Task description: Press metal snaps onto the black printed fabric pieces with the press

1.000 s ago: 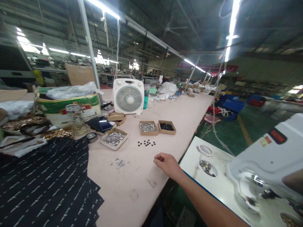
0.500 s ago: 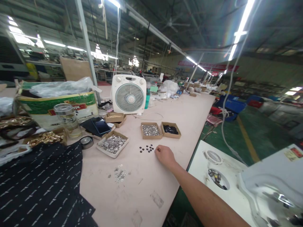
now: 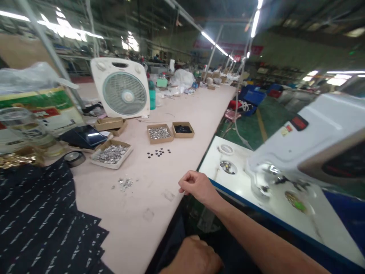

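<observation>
"How do the hands stand?"

"The right hand (image 3: 198,187) is at the table's (image 3: 134,236) edge, thumb and fingertips together; whether a piece sits between them, I can't tell. The left hand (image 3: 195,255) is low, curled and blurred, so I can't tell its grip."

"And the small black pieces (image 3: 158,155)?"

"Loose on the tabletop, in front of the box of silver parts (image 3: 161,140), apart from both hands."

"Any advice?"

"I'd pinch lightly, one piece each time, clear of the silver heap (image 3: 125,184); things so small probably slip easily."
</observation>
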Motion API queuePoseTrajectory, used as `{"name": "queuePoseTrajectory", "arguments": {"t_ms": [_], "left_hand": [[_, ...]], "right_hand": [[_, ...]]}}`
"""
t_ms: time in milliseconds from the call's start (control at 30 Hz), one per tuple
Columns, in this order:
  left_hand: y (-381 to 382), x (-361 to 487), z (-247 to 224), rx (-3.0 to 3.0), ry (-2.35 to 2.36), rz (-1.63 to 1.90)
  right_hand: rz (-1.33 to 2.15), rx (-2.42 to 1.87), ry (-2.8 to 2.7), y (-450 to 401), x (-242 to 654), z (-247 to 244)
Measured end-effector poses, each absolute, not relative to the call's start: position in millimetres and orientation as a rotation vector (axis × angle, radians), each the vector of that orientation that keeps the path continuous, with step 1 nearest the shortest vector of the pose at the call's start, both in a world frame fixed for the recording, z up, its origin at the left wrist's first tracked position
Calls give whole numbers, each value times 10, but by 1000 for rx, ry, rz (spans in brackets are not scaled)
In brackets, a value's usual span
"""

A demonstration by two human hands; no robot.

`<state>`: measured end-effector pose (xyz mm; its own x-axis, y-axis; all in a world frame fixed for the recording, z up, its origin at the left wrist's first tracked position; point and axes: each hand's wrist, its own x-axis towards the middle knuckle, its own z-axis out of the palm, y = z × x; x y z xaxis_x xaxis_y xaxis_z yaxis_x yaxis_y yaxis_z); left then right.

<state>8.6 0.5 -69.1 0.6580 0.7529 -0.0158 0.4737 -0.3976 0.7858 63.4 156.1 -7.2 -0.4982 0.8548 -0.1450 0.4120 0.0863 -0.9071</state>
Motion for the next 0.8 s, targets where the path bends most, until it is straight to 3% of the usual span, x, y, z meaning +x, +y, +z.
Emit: {"name": "queuePoseTrajectory", "arguments": {"t_ms": [100,333,800], "left_hand": [[-140,100,-747,2298,992,437],[-494,152,-530,2701,758,833],[-824,214,-223,2732,840,898]], "right_hand": [[1586,-1277,-1735,889,1322,-100],[1542,-1502,-1481,-262,2240,-179],[1516,-1314,-1549,-658,2384,-123]]}}
